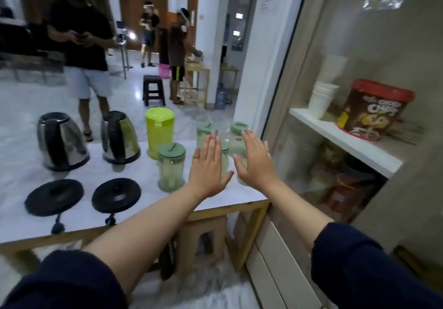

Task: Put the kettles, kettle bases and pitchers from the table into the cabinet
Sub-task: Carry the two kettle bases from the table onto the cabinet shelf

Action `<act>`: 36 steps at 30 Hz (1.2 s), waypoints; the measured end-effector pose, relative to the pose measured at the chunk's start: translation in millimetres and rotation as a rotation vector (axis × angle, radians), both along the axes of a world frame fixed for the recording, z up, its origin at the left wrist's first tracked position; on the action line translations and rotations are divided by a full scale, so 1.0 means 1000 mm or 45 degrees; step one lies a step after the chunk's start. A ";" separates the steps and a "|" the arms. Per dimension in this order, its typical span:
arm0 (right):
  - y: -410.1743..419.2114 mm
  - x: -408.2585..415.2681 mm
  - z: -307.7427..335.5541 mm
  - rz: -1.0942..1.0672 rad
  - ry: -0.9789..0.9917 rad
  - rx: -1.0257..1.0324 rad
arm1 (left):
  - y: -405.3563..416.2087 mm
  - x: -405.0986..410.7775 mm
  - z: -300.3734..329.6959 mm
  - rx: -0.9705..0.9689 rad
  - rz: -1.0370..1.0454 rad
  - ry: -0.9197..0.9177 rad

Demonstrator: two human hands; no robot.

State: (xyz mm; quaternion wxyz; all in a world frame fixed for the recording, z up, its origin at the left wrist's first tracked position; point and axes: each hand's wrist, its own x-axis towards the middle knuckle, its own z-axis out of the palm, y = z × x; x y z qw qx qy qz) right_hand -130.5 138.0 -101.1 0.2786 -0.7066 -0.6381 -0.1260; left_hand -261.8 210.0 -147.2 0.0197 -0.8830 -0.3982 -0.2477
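Two steel kettles (62,140) (119,137) stand at the back left of the white table (79,172). In front of them lie two black kettle bases (54,197) (116,195). A lime green pitcher (160,132) stands mid-table, with several clear pitchers with green lids (171,167) (238,138) to its right. My left hand (208,167) and my right hand (256,158) are held flat with fingers apart above the clear pitchers, holding nothing and partly hiding two of them.
The cabinet (345,138) stands at the right behind a glass door, its shelf holding white cups (321,100) and a cereal tub (374,109). A stool (203,239) sits under the table. People stand beyond the table, near a dark stool (154,89).
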 end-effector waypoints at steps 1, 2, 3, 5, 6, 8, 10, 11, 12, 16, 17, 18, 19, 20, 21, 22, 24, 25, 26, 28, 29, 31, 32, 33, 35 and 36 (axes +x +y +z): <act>0.015 -0.012 -0.009 0.075 0.007 -0.013 | 0.006 -0.017 -0.007 -0.023 0.068 0.010; 0.029 -0.026 -0.018 0.150 0.021 -0.029 | 0.012 -0.036 -0.014 -0.048 0.135 0.033; 0.042 -0.041 -0.027 0.219 0.044 -0.049 | 0.017 -0.055 -0.021 -0.071 0.202 0.052; 0.069 -0.070 -0.045 0.334 0.081 -0.089 | 0.029 -0.093 -0.036 -0.129 0.335 0.088; 0.082 -0.085 -0.055 0.380 0.086 -0.113 | 0.033 -0.112 -0.044 -0.155 0.397 0.104; 0.106 -0.117 -0.076 0.451 0.087 -0.168 | 0.042 -0.151 -0.058 -0.197 0.494 0.142; 0.128 -0.150 -0.095 0.502 0.126 -0.242 | 0.054 -0.193 -0.072 -0.274 0.565 0.165; 0.139 -0.166 -0.106 0.522 0.162 -0.280 | 0.062 -0.214 -0.080 -0.313 0.603 0.179; 0.150 -0.182 -0.116 0.536 0.191 -0.318 | 0.070 -0.235 -0.088 -0.340 0.639 0.199; 0.195 -0.235 -0.155 0.521 0.249 -0.553 | 0.106 -0.308 -0.115 -0.486 0.745 0.248; 0.207 -0.245 -0.163 0.496 0.246 -0.613 | 0.115 -0.323 -0.121 -0.524 0.764 0.249; 0.217 -0.254 -0.169 0.458 0.229 -0.668 | 0.123 -0.337 -0.128 -0.570 0.775 0.257; 0.228 -0.262 -0.176 0.414 0.207 -0.718 | 0.132 -0.349 -0.134 -0.617 0.782 0.271; 0.238 -0.269 -0.181 0.369 0.198 -0.763 | 0.141 -0.360 -0.141 -0.656 0.789 0.284; 0.246 -0.274 -0.186 0.322 0.200 -0.808 | 0.151 -0.371 -0.148 -0.696 0.796 0.297; 0.253 -0.279 -0.191 0.278 0.207 -0.854 | 0.160 -0.380 -0.155 -0.738 0.799 0.311; 0.265 -0.283 -0.202 0.203 0.198 -0.928 | 0.179 -0.394 -0.168 -0.798 0.797 0.329; 0.269 -0.284 -0.208 0.173 0.189 -0.959 | 0.187 -0.399 -0.173 -0.814 0.795 0.322; 0.273 -0.285 -0.214 0.147 0.189 -0.987 | 0.196 -0.404 -0.178 -0.828 0.791 0.303; 0.277 -0.285 -0.225 0.105 0.230 -1.038 | 0.211 -0.409 -0.187 -0.858 0.771 0.260; 0.279 -0.284 -0.230 0.090 0.257 -1.057 | 0.218 -0.410 -0.190 -0.872 0.756 0.249; 0.278 -0.282 -0.238 0.076 0.291 -1.063 | 0.231 -0.412 -0.196 -0.906 0.719 0.247; 0.277 -0.282 -0.241 0.077 0.313 -1.049 | 0.238 -0.414 -0.198 -0.926 0.699 0.251; 0.276 -0.281 -0.244 0.082 0.343 -1.028 | 0.244 -0.415 -0.201 -0.945 0.682 0.252; 0.273 -0.280 -0.249 0.086 0.400 -0.995 | 0.254 -0.417 -0.205 -0.971 0.660 0.225; 0.272 -0.280 -0.251 0.082 0.419 -0.999 | 0.257 -0.417 -0.208 -0.981 0.658 0.193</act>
